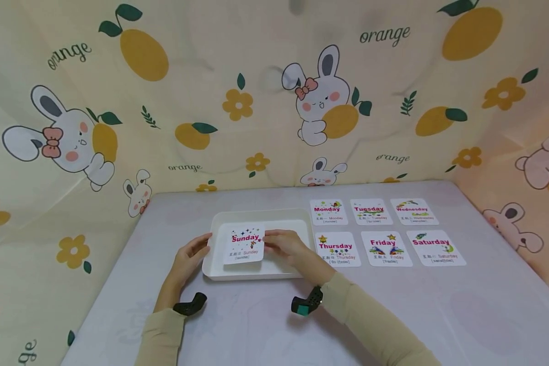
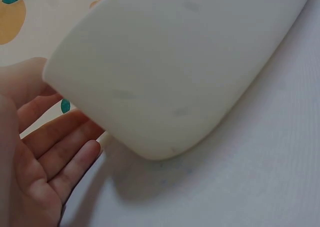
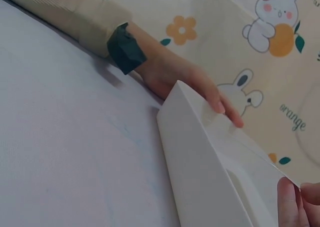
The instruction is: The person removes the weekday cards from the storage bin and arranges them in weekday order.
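Observation:
A white rectangular tray (image 1: 256,277) lies on the table, and my left hand (image 1: 186,262) grips its left end. In the left wrist view, the thumb of that hand (image 2: 47,172) is at the rim and the other fingers are by the outer wall. My right hand (image 1: 297,254) pinches the right edge of a white card printed "Sunday" (image 1: 244,257), held over the tray. Edge-on, the card shows only as a thin line in the right wrist view, between the thumb and fingers of the right hand (image 3: 295,207).
Right of the tray lie two rows of cards: Monday (image 1: 329,216), Tuesday (image 1: 372,216) and Wednesday (image 1: 414,216) behind, Thursday (image 1: 337,261), Friday (image 1: 387,256) and Saturday (image 1: 436,254) in front. A patterned cloth (image 1: 265,66) hangs behind the table (image 1: 256,325) and at its sides.

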A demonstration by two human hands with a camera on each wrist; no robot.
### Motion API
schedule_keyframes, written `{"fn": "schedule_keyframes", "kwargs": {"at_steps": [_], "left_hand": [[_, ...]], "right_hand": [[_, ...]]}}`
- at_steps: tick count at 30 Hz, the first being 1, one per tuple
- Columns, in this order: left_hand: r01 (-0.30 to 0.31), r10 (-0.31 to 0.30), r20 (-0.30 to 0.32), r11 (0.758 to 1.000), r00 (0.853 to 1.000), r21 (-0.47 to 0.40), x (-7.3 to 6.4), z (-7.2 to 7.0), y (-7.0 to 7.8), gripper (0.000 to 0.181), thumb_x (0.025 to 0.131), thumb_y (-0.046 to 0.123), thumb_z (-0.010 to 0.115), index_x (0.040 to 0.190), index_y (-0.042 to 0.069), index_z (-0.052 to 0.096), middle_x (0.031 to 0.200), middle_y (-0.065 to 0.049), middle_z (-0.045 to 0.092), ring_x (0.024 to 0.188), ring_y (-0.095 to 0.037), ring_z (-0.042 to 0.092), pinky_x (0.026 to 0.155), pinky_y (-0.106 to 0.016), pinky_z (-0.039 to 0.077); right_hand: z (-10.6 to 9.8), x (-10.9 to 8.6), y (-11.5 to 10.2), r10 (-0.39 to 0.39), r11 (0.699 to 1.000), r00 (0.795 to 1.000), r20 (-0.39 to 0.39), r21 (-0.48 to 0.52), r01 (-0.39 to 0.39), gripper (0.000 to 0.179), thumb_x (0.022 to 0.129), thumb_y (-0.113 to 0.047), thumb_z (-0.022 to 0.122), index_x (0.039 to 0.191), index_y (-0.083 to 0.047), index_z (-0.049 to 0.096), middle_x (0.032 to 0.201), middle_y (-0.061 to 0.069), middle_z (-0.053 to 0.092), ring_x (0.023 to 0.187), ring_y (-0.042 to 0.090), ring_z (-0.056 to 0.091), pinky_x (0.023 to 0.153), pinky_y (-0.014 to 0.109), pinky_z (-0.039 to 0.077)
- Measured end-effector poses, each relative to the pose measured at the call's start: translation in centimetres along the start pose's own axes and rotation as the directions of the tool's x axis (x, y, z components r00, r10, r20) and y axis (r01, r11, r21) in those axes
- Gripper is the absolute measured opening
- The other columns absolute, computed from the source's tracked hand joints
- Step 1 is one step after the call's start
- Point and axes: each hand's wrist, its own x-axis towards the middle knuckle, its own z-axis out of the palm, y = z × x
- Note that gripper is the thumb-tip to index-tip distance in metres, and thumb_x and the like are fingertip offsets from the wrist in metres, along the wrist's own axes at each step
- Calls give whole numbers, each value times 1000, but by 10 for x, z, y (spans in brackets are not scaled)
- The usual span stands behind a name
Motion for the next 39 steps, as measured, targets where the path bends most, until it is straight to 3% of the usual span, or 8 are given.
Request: {"fn": "schedule_keyframes", "kwargs": {"at_steps": [5, 14, 21, 25, 32, 39], "left_hand": [[-5, 5, 3, 1000, 1000, -6, 0, 0, 0, 46, 97, 26, 57, 141, 14, 49, 150, -7, 48, 136, -24, 45, 92, -1, 36], [-16, 16, 5, 1000, 1000, -6, -1, 0, 0, 46, 97, 26, 57, 141, 13, 49, 150, -8, 47, 136, -23, 46, 91, -1, 36], [-83, 83, 4, 996, 997, -27, -2, -1, -2, 47, 96, 26, 59, 139, 9, 51, 147, -14, 50, 112, 11, 52, 91, -2, 39], [-113, 113, 8, 992, 994, -48, -2, -1, -3, 47, 96, 24, 59, 138, 6, 50, 146, -17, 50, 105, 19, 50, 90, -2, 40], [-81, 82, 9, 995, 997, -51, -3, -1, -1, 48, 95, 24, 60, 139, 8, 50, 147, -13, 50, 106, 19, 49, 91, -1, 39], [-74, 75, 6, 996, 997, -48, -3, -1, -1, 47, 95, 24, 60, 139, 9, 51, 147, -12, 50, 113, 11, 51, 91, -1, 39]], "right_hand": [[-6, -2, -2, 2, 1000, 1000, 11, 6, -2, 33, 89, 0, 62, 122, 6, 61, 128, 25, 62, 75, 8, 66, 72, 18, 57], [-17, -10, -7, 4, 1000, 1000, 24, 7, -5, 35, 90, 1, 60, 124, 7, 59, 129, 25, 61, 76, 7, 66, 71, 17, 57], [-24, -15, -11, -4, 1000, 999, 49, 15, 3, 37, 91, 2, 58, 127, 9, 55, 133, 27, 57, 80, 9, 68, 76, 19, 58], [-28, -18, -11, -18, 1000, 997, 73, 1, 17, 38, 92, 3, 56, 128, 11, 53, 129, 27, 59, 80, 9, 67, 77, 19, 57], [-39, -23, -11, -39, 999, 994, 106, -24, 42, 38, 92, 1, 57, 128, 12, 52, 128, 27, 60, 80, 9, 67, 77, 19, 57], [-50, -30, -13, -31, 996, 992, 126, -85, 42, 37, 92, -2, 58, 127, 9, 55, 108, 11, 70, 80, 7, 67, 75, 18, 57]]}}
